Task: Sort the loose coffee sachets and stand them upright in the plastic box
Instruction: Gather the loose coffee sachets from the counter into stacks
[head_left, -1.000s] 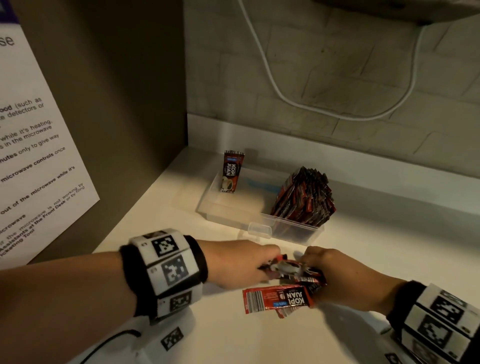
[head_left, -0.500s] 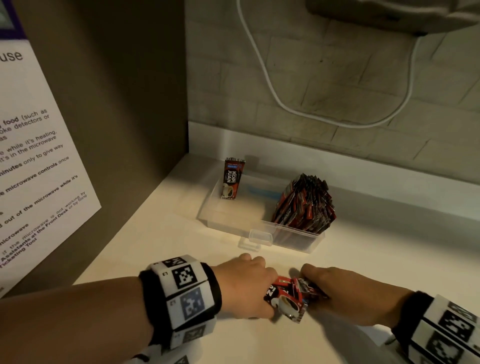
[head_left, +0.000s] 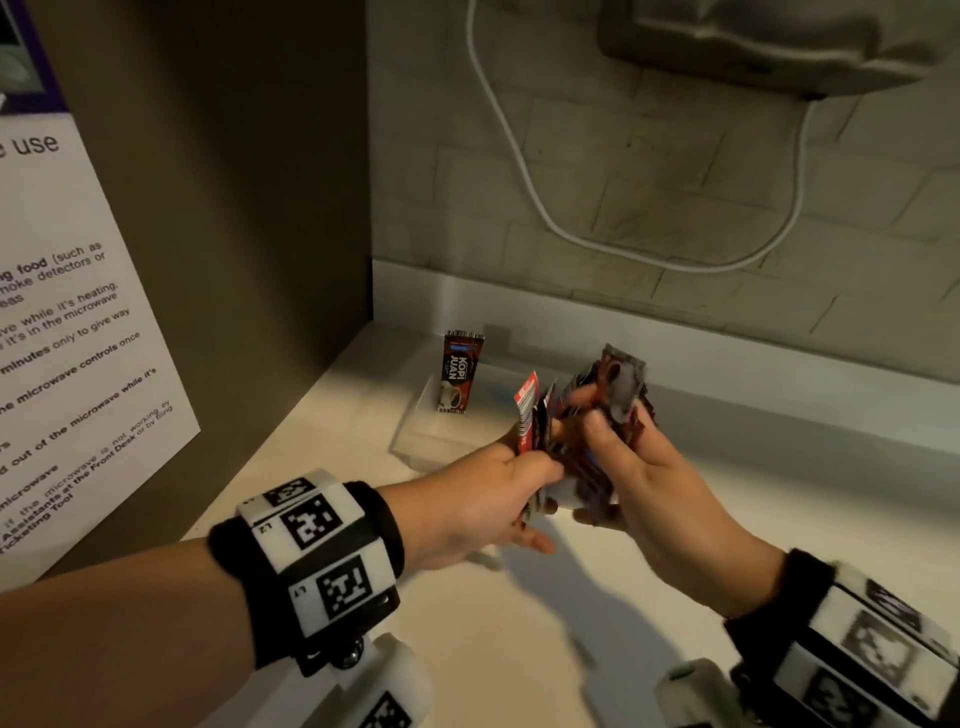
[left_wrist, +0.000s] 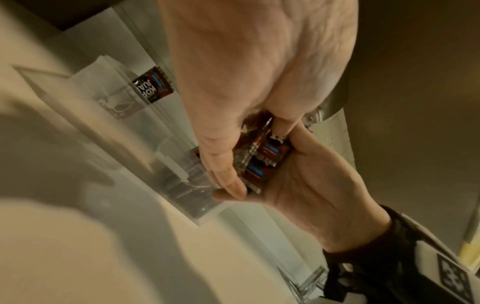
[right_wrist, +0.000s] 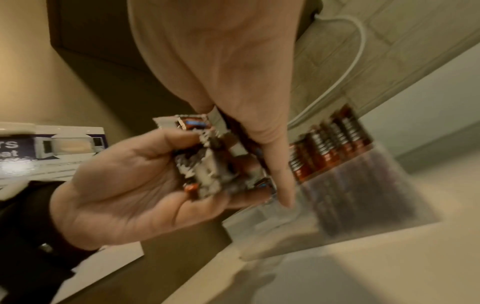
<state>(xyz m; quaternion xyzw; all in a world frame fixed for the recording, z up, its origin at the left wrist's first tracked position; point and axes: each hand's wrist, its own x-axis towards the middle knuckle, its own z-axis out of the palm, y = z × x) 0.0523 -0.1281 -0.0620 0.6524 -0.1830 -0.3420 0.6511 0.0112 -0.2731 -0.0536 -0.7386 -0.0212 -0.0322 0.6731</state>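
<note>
Both hands hold one bundle of red and black coffee sachets (head_left: 576, 415) in the air just in front of the clear plastic box (head_left: 415, 441). My left hand (head_left: 530, 483) grips the bundle from the left, and my right hand (head_left: 597, 441) curls round it from the right. A single sachet (head_left: 461, 371) stands upright at the box's left end. In the right wrist view a packed row of upright sachets (right_wrist: 335, 148) fills the box's other end; my hands hide that row in the head view. The left wrist view shows the bundle (left_wrist: 262, 156) pressed between the two palms.
A brown cabinet side (head_left: 234, 260) with a white notice (head_left: 62, 338) closes off the left. A tiled wall with a hanging white cable (head_left: 519, 171) runs behind the box. The pale counter (head_left: 519, 623) stretches beneath my hands.
The sachets were gathered flat on the counter between both hands. They have since been lifted off it, turned upright and carried toward the box.
</note>
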